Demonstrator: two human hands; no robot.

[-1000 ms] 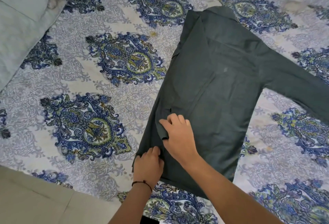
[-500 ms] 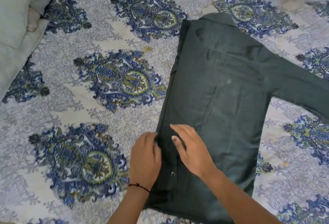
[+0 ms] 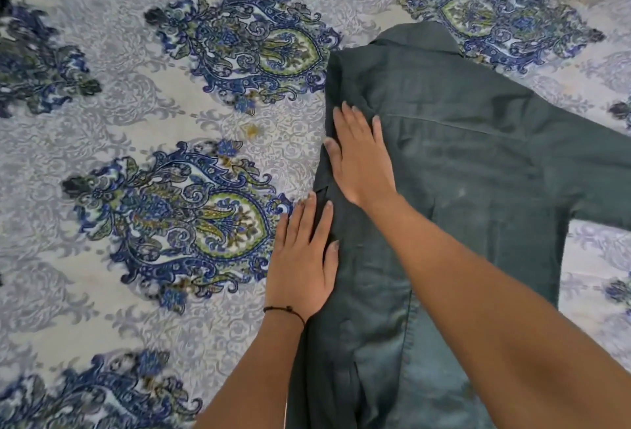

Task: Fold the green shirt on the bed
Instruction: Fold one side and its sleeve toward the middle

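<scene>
1. The green shirt (image 3: 478, 172) lies flat on the patterned bedsheet (image 3: 136, 114), with its collar (image 3: 416, 36) at the far end and its hem toward the person.
2. The shirt's left side is turned in over the body, making a straight edge. Its right sleeve (image 3: 597, 172) stretches out sideways, unfolded.
3. The right hand (image 3: 362, 162) lies palm down on the shirt, just inside that left edge and a little short of the collar. Its fingers are straight and slightly spread, pressing the cloth and gripping nothing.
4. The right forearm crosses the shirt's lower half at a slant.
5. The left hand (image 3: 304, 268) is also flat with straight fingers, nearer the hem than the right hand. It straddles the shirt's left edge: the thumb-side fingers rest on the shirt and the outer ones on the sheet beside it. It holds nothing.
6. A thin black thread (image 3: 283, 310) circles the left wrist, just beside the shirt's left edge.
7. The two hands are near each other but do not touch.
</scene>
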